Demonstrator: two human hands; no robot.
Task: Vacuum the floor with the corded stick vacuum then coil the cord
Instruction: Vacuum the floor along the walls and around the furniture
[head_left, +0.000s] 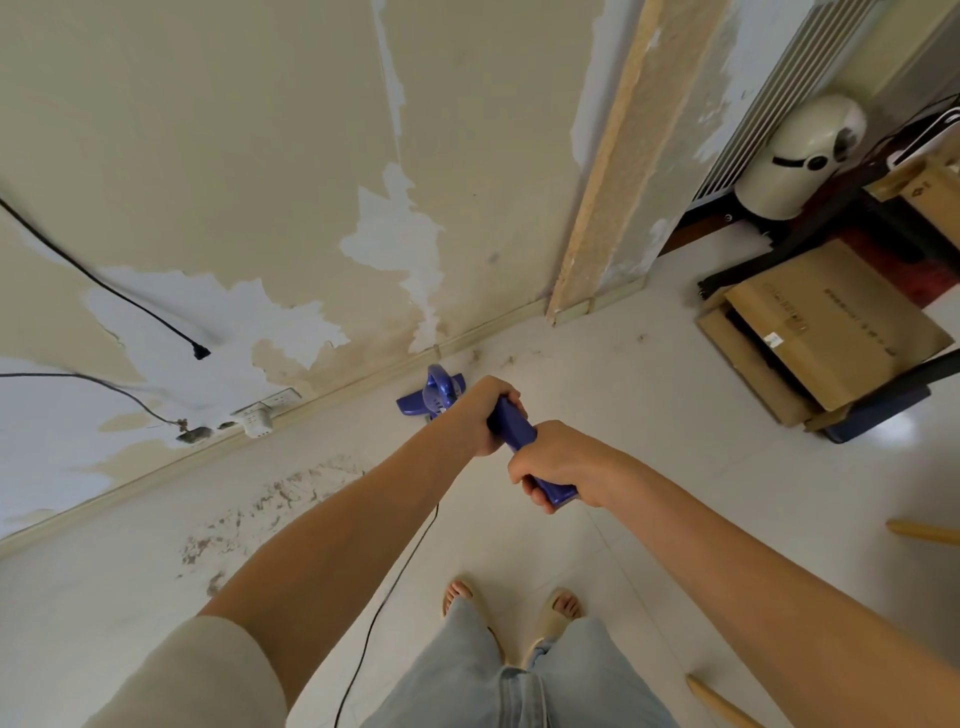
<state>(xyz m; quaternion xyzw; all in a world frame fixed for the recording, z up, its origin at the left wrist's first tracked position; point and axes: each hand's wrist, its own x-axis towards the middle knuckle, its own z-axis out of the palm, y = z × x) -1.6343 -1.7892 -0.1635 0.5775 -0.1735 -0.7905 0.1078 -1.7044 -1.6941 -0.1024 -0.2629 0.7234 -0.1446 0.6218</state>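
Observation:
A blue corded stick vacuum (435, 395) stands on the pale tiled floor, its head close to the baseboard. Both my hands hold its blue handle (517, 428): my left hand (485, 413) grips the upper part and my right hand (558, 465) grips the end nearer me. The vacuum's thin black cord (387, 597) runs from under my left forearm down across the floor and out of the bottom edge. Brown dirt (270, 501) lies scattered on the floor left of the vacuum, and more specks lie by the baseboard ahead.
White wall sockets (257, 415) and loose black cables (119, 296) are on the peeling wall at left. Cardboard boxes (826, 332) and a black frame stand at right, a cream appliance (795, 156) behind them. Wooden legs (924, 532) jut in at lower right. My sandalled feet (558, 610) are below.

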